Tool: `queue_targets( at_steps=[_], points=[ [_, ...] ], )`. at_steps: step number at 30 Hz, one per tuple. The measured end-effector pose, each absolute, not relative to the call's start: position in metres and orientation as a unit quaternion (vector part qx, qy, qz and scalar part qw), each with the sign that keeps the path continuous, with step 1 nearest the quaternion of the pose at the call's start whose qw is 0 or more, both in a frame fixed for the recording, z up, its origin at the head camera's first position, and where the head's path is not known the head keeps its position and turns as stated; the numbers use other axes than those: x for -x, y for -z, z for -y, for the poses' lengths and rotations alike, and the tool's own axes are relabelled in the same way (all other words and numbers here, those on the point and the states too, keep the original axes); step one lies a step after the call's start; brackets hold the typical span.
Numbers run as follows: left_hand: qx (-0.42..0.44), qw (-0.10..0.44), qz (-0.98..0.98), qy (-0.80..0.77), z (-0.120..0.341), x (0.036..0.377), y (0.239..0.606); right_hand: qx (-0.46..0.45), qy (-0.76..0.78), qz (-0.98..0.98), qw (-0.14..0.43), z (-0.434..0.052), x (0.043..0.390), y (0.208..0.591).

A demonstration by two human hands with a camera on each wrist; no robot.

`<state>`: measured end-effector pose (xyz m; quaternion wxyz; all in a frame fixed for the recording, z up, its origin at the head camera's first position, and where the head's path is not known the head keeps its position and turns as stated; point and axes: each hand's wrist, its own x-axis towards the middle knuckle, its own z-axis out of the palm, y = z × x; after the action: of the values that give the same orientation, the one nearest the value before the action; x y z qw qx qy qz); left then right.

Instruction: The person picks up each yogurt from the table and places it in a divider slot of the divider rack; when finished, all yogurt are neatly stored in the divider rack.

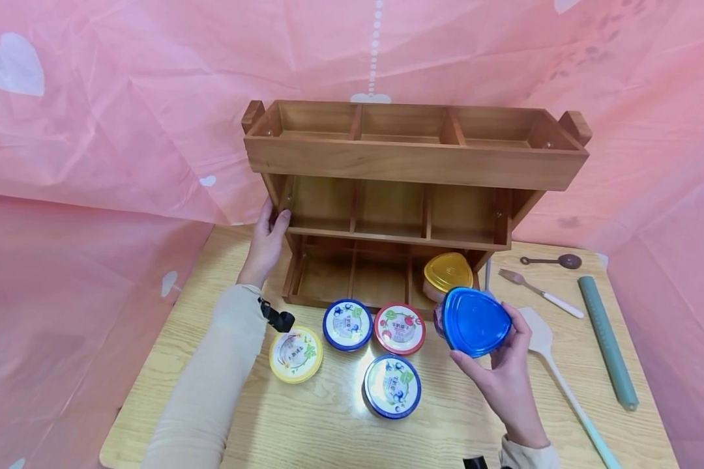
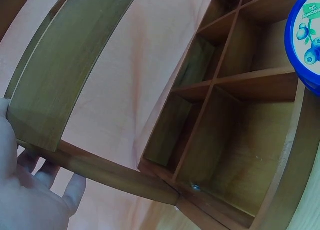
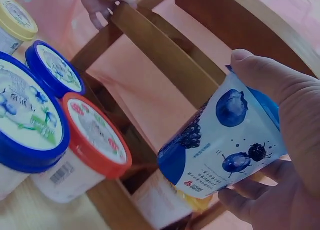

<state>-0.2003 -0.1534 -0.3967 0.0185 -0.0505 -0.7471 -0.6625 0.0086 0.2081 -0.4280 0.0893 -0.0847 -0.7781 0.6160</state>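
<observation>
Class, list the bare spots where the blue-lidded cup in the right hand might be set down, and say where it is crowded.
Free: the rack's top and middle compartments, its bottom left and middle ones, and the table left of the yellow tub. Crowded: the four tubs before the rack, the yellow-lidded cup at bottom right, and the utensils to the right.

Crinkled pink plastic sheeting point(image 1: 123, 130) with pale heart shapes hanging as walls on every side, light wood-grain table point(image 1: 305, 430) standing in front, soft even light falling across its top
</observation>
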Motion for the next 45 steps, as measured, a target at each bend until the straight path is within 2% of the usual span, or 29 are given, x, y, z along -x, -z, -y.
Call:
queue_targets(
  at_steps=[4,8,20,31,39,45],
  points=[
    [0.054,0.021,0.748,0.662,0.153,0.200,0.396,0.046,-0.623,0.776,0.089,-0.202,0.003,0.420],
    [0.052,0.019,0.750,0.659,0.154,0.200,0.396,0.013,-0.623,0.780,0.060,-0.195,0.017,0.417],
    [0.049,0.018,0.750,0.659,0.153,0.199,0.397,-0.055,-0.547,0.835,0.008,-0.178,0.061,0.431],
    [0.050,0.016,0.755,0.653,0.154,0.199,0.396,-0.076,-0.481,0.873,-0.006,-0.170,0.092,0.443],
    [0.042,0.009,0.759,0.650,0.154,0.199,0.394,-0.047,-0.488,0.868,-0.079,-0.161,0.114,0.449],
    [0.045,0.010,0.755,0.655,0.153,0.198,0.395,-0.040,-0.475,0.873,-0.105,-0.155,0.129,0.452]
  ],
)
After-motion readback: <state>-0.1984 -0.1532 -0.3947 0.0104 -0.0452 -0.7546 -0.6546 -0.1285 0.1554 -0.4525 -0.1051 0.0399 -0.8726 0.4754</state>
